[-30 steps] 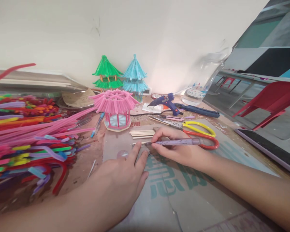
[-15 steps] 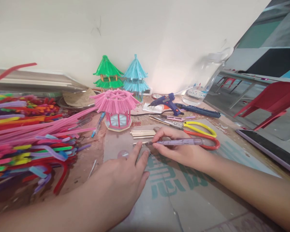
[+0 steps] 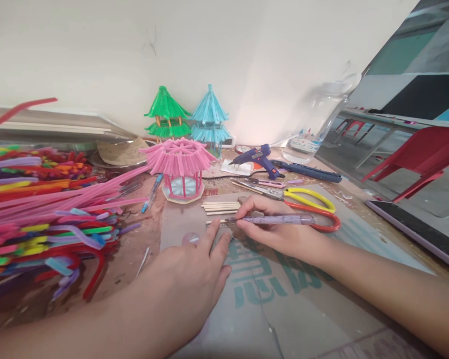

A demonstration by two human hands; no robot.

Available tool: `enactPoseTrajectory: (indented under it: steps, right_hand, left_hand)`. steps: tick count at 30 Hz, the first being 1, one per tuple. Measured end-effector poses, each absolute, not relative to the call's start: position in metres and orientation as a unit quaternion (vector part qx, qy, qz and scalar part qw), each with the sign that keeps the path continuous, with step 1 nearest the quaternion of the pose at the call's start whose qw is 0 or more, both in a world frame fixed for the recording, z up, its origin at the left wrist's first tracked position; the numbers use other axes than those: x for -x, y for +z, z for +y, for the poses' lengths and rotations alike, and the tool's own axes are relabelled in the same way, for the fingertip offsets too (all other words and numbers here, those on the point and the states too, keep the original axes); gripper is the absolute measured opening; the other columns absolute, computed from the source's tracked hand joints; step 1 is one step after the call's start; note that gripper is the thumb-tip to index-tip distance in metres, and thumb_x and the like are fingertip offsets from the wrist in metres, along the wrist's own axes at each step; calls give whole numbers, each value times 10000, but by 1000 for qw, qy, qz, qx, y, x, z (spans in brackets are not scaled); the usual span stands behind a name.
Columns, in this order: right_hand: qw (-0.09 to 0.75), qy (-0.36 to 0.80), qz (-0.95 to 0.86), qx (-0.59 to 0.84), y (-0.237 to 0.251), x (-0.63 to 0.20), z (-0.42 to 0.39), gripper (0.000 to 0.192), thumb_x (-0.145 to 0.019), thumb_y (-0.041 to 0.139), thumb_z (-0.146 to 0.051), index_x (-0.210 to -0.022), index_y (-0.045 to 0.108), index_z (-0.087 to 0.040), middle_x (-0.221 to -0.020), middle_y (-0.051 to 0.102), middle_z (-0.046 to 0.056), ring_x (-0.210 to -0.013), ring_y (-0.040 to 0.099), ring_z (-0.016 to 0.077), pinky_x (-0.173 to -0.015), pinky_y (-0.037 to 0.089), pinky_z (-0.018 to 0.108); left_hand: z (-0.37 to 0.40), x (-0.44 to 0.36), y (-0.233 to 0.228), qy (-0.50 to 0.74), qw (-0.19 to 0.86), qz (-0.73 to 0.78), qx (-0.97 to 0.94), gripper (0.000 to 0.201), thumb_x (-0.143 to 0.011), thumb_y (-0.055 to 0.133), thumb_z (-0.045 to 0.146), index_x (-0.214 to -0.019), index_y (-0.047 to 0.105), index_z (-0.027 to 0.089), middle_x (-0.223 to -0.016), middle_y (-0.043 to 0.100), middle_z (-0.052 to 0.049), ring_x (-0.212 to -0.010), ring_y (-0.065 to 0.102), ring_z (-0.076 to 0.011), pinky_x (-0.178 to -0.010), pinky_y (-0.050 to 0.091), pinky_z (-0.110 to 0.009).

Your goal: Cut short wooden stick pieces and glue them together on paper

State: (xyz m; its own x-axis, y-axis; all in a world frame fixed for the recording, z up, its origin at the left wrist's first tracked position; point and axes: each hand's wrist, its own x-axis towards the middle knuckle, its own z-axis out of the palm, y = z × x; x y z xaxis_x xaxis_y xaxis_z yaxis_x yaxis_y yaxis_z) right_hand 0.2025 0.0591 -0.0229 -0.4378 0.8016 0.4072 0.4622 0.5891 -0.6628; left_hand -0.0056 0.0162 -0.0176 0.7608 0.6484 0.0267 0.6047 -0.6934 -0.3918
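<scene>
Pen (image 3: 273, 219) in our right hand (image 3: 280, 229): a slim purple barrel pinched near its tip between thumb and fingers, lying almost flat, its point touching a thin wooden stick (image 3: 214, 222) just beyond our left fingertips. We judge the pen light, stiff and a little slick, so the low pinch close to the tip suits fine marking. Our left hand (image 3: 194, 274) lies flat with fingers spread, gripping nothing, pressing on the grey cardboard sheet (image 3: 254, 304) right beside the pen tip. The stick looks light and brittle (it would snap if bent), best pinned down rather than lifted. More sticks (image 3: 220, 206) lie just past the pen's point. Behind the right knuckles sit scissors (image 3: 310, 204) with red and yellow handles, and farther off a blue glue gun (image 3: 258, 157). Large teal characters are printed on the cardboard beneath our wrists, but we cannot read them; the plastic bottle (image 3: 314, 129) carries a label too blurred to make out.
</scene>
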Motion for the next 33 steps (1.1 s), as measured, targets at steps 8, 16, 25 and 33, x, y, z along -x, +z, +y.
enactPoseTrajectory:
  steps: [8,16,25,33]
  right_hand:
    - [361,227,-822,379,-24,-202,59,33,-869,586,-213,-839,582,-198,-769,602,-7,-679,559,119,-592,419,225]
    - [365,230,-816,384,-23,-202,58,58,-875,574,-239,-833,570,-200,-734,589,-12,-661,550,122,-582,419,228]
    - [367,203,-821,388,-21,-202,58,52,-892,568,-238,-878,590,-193,-772,625,1,-679,584,127,-605,454,234]
    - [388,123,-863,301,-25,-205,62,154,-967,512,-229,-1047,643,-225,-946,712,51,-883,664,170,-799,525,294]
  left_hand:
    - [16,6,-20,36,189,-353,916,499,-958,429,304,-1424,491,136,-1473,472,-189,-907,724,-297,-447,513,-321]
    - [15,6,-20,23,193,-343,919,478,-958,444,300,-1405,516,145,-1462,495,-178,-950,711,-294,-452,494,-307]
    - [15,5,-17,34,202,-338,919,457,-948,447,261,-1381,545,152,-1462,485,-182,-936,722,-300,-471,543,-327]
    - [15,10,-15,3,176,-349,920,432,-948,458,252,-1351,577,152,-1456,505,-169,-918,723,-268,-577,573,-322]
